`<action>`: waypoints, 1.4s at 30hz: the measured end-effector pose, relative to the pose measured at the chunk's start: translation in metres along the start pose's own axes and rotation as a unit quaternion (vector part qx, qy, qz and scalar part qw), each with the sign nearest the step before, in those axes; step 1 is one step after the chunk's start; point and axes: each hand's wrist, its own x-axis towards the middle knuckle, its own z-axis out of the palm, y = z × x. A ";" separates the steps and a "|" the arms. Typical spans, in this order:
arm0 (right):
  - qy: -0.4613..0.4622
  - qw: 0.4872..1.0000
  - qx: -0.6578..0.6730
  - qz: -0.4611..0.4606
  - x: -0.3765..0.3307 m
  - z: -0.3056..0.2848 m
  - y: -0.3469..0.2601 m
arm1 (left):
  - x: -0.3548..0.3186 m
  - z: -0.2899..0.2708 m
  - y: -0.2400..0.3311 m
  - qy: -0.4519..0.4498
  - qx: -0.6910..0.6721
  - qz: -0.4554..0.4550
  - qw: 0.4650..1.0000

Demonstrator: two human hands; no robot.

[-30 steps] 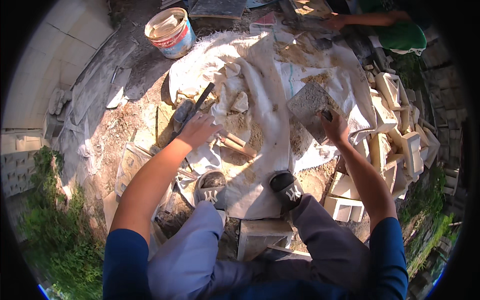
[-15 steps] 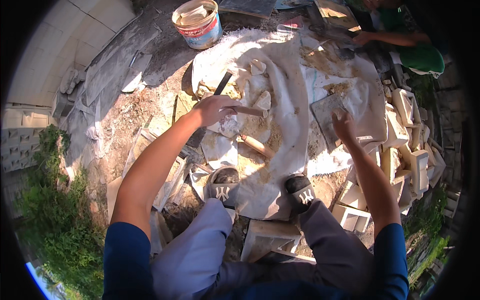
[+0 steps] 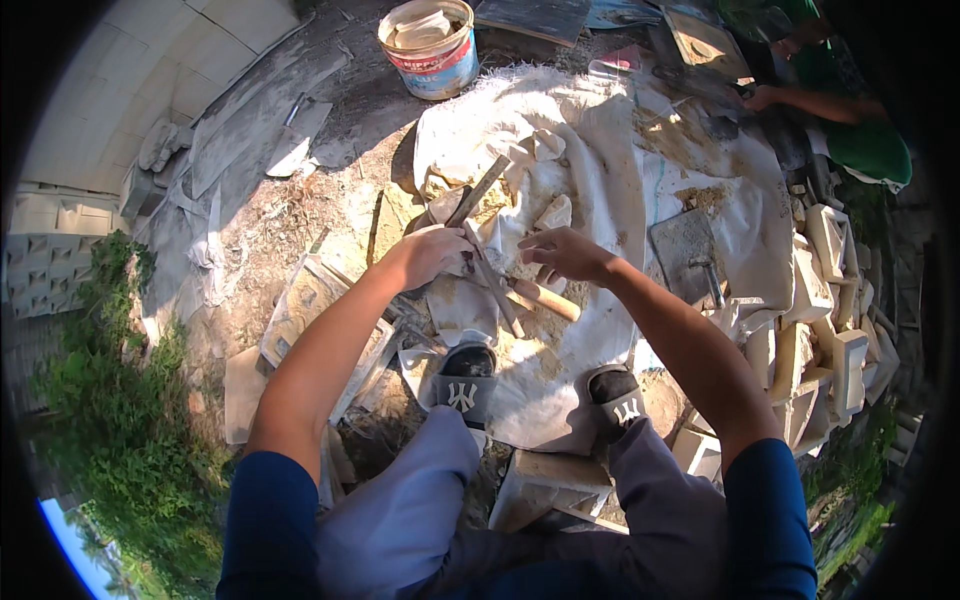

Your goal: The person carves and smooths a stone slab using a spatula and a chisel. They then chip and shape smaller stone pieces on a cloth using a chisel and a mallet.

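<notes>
left hand (image 3: 432, 255): closed on flat tool (image 3: 478, 190), frame centre | right hand (image 3: 562, 252): fingers loosely spread above stone piece (image 3: 555, 213), nothing held | carving judged unfinished; slab (image 3: 684, 250) lying at right

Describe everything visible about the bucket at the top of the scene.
The bucket is a round, open-topped pail that looks like plastic, with a pale rim, a red band beneath it and a blue lower wall. It stands upright on the dusty grey ground, just beyond the upper left corner of the white sheet. Pale, flat, stone-like pieces fill it almost to the rim. It lies partly in shadow. Neither hand touches it; both work farther down, over the sheet.
</notes>
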 end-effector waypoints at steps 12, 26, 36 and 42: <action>0.031 0.980 -0.196 -0.001 0.035 0.005 0.027 | 0.010 0.039 0.017 0.239 0.055 -0.300 0.922; 0.291 0.772 -0.498 -0.268 -0.042 -0.009 -0.061 | -0.028 0.038 0.036 0.143 -0.022 -0.197 0.970; -0.008 0.856 -0.516 0.025 -0.070 0.033 -0.021 | -0.003 0.033 0.087 0.029 0.187 0.092 0.978; 0.049 0.939 -0.338 -0.051 -0.065 0.026 0.053 | 0.052 0.027 0.118 0.092 0.191 0.217 0.953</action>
